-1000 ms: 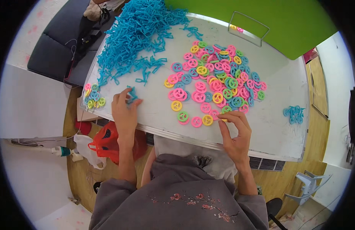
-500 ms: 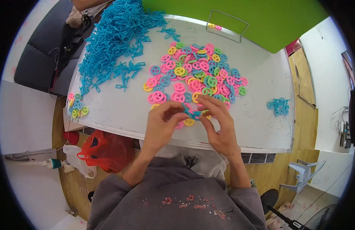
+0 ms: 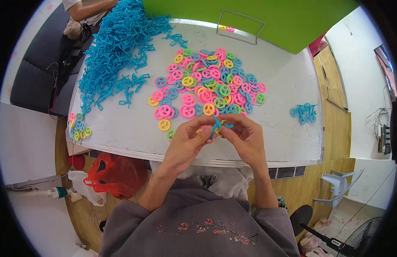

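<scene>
Close to the table's front edge, my left hand point(image 3: 188, 139) and my right hand point(image 3: 246, 139) meet with thumbs and fingers pinched. Between them is a small blue plastic toy frame piece point(image 3: 216, 125), tilted nearly upright and gripped from both sides. Bits of yellow and pink show around the fingertips; whether they belong to a held wheel or to wheels on the table, I cannot tell. Just beyond my hands spreads a heap of small spoked toy wheels point(image 3: 212, 73) in pink, blue, yellow and green. A yellow wheel point(image 3: 164, 124) lies left of my fingers.
Blue frame pieces point(image 3: 115, 51) form a big pile at the far left. Several wheels point(image 3: 80, 126) sit by the left edge, and a blue cluster point(image 3: 304, 113) on the right. A green panel point(image 3: 267, 21) stands behind. Another person's arm point(image 3: 90, 10) reaches in; a red bag point(image 3: 115, 173) is below.
The blue frame piece has turned from lying flat to nearly upright between my fingers. My hands have drawn closer together. Another person's arm has appeared at the top left. The view has shifted slightly.
</scene>
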Demonstrator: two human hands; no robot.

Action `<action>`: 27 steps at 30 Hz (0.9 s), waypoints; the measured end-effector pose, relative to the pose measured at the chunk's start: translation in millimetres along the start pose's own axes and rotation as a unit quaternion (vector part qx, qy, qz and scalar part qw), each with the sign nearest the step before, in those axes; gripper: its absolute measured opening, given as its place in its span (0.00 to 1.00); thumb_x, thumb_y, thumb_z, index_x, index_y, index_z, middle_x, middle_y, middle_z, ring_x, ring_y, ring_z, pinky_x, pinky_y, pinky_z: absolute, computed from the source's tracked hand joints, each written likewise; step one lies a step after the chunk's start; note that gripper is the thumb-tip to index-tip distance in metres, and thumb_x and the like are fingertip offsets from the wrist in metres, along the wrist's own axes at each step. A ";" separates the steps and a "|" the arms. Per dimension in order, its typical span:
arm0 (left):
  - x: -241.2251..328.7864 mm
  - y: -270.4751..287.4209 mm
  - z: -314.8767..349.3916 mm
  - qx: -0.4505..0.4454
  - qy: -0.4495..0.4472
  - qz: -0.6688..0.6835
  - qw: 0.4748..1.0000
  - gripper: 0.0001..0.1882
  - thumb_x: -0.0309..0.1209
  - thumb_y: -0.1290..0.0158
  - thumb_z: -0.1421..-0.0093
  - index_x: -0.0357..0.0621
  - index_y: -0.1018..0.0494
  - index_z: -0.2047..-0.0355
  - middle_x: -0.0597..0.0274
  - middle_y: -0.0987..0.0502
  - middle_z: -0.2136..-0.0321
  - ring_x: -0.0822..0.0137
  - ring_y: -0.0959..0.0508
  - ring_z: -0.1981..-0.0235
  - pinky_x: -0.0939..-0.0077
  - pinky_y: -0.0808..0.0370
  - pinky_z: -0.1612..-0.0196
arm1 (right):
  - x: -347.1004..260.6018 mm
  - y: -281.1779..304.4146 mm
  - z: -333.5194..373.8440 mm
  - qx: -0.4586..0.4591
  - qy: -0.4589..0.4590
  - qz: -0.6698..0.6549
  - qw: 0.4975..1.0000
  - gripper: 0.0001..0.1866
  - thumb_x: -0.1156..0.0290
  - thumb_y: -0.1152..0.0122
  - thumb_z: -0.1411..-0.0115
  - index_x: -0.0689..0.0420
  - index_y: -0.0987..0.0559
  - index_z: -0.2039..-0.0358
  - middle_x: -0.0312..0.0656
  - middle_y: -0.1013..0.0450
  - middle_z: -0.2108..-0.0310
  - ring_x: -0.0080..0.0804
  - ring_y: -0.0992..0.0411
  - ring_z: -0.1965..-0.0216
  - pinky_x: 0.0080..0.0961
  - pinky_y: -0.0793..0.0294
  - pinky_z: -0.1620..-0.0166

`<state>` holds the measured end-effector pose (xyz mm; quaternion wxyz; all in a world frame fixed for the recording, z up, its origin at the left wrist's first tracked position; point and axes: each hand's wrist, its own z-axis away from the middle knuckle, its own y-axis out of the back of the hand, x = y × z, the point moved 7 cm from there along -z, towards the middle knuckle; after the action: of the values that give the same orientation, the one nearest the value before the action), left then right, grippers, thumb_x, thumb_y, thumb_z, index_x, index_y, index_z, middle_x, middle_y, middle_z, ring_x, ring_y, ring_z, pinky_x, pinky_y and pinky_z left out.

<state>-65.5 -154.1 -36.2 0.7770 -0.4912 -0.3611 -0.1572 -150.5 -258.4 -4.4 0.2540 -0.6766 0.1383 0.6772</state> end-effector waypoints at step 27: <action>80.0 28.5 14.9 0.208 -0.303 -0.512 0.777 0.10 0.19 0.42 0.49 0.38 0.25 0.65 0.63 0.27 0.71 0.72 0.25 0.71 0.82 0.30 0.70 | 19.2 4.9 1.9 0.068 0.021 -0.017 0.997 0.10 0.80 0.42 0.42 0.68 0.25 0.59 0.40 0.25 0.66 0.22 0.27 0.64 0.19 0.27 0.58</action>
<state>0.7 -118.9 6.4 0.5158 -0.0831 -0.7997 -0.2960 -153.9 -258.5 -24.0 0.3085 -0.6738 0.1779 0.6474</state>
